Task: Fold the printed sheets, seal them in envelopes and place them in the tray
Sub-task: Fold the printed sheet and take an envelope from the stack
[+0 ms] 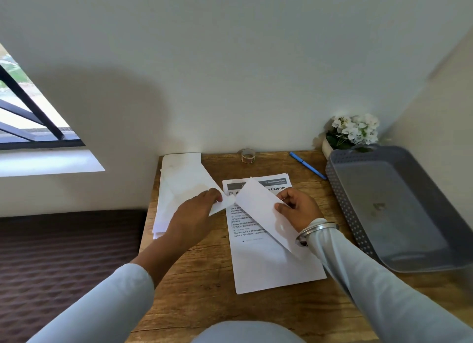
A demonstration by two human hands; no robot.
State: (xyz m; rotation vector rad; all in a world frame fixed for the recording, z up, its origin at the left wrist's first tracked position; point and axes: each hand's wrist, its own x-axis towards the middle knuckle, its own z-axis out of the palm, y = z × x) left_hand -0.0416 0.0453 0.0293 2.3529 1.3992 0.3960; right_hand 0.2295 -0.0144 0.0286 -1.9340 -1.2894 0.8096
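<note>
Paper fills both my hands: my right hand [298,209] pinches one edge of a folded white sheet [266,212], thumb on top, while my left hand [198,209] grips its other end, where a small white corner pokes out past my fingers. I hold the sheet tilted above the worktop [199,273], and it hides the middle of the stack of printed sheets [268,260] lying beneath, so only the dark header, the word "Exterior" and some lines of small text show. My left hand and forearm cover the near part of the pile of envelopes [179,186] at the worktop's left edge; how many there are I cannot tell. The grey perforated tray [340,196] sits at the right, its far side cut off by the frame. At the back stand a small tape roll [248,155], a blue pen [307,164] and a pot of white flowers [352,131], partly behind the tray. A bangle [316,228] circles my right wrist.
</note>
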